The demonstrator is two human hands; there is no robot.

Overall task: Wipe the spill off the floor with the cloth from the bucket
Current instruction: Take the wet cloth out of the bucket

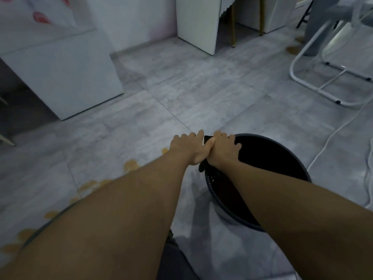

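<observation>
Over the left rim of the round dark bucket point(298, 164), a dark cloth point(203, 165) is gripped by the left hand point(189, 148) and right hand point(224, 152), both closed on it. Orange spill point(131, 165) is spread across the grey streaked floor point(201, 93) at the left.

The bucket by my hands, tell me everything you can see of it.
The bucket is round, dark, likely plastic, and stands upright on the grey tiled floor. Its interior looks black; what it holds cannot be made out. A ribbed or mesh pattern shows on the near-left inner wall. The right hand rests over its far-left rim, and a dark cloth is pinched between it and the left hand at that rim. The right forearm crosses the opening.
</observation>
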